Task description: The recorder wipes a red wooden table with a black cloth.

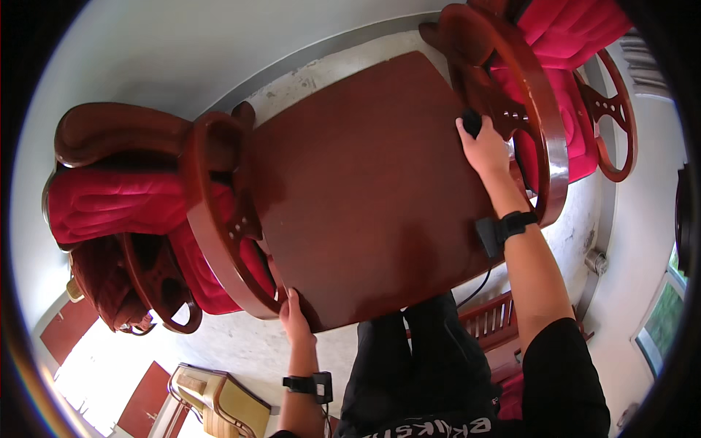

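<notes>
A reddish-brown wooden table (356,186) with a glossy top fills the space before me. My left hand (297,320) grips its near left corner, thumb on top and the other fingers mostly hidden by the edge. At the table's right edge, farther off, my right hand (484,148) holds a small black object (471,124) between thumb and fingers. What that object is, I cannot tell. Each wrist wears a black strap with a small device; a cable runs from the right-hand device (489,236).
Wooden armchairs with red cushions flank the table: the left armchair (199,219) and right armchair (553,126) have curved arms close to its sides. A pale wall (263,38) stands beyond. Behind lie a yellowish cabinet (235,405) and a slatted wooden bench (490,323).
</notes>
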